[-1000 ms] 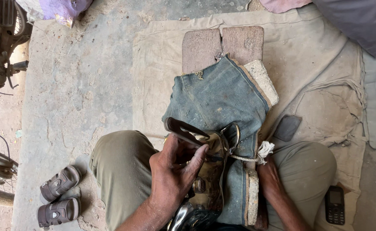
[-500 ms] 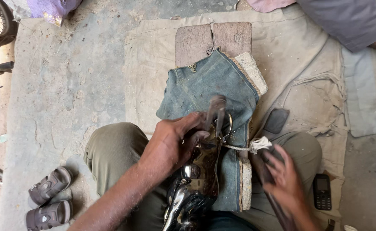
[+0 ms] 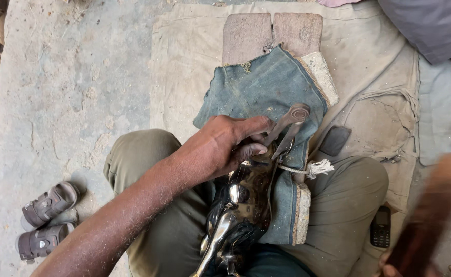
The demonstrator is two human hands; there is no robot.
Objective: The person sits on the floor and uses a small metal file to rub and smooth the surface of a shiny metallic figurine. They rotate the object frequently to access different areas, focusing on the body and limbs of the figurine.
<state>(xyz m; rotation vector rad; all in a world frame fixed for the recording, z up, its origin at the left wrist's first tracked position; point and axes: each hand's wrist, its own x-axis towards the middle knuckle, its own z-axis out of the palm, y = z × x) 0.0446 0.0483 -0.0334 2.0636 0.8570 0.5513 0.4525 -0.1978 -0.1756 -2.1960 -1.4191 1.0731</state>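
Head view: left hand [image 3: 225,146] was clamped over the top of a shiny black shoe [image 3: 241,205] lying on the lap, atop a denim cloth [image 3: 256,87]. Right hand [image 3: 395,269], at 5 o'clock, gripped a blurred wooden brush [image 3: 428,210] (motion smear). Shoe prob. stiff, slick w/ polish, light; best held at the collar or sole edge. Small sandals [image 3: 43,218] sat at 8 o'clock.
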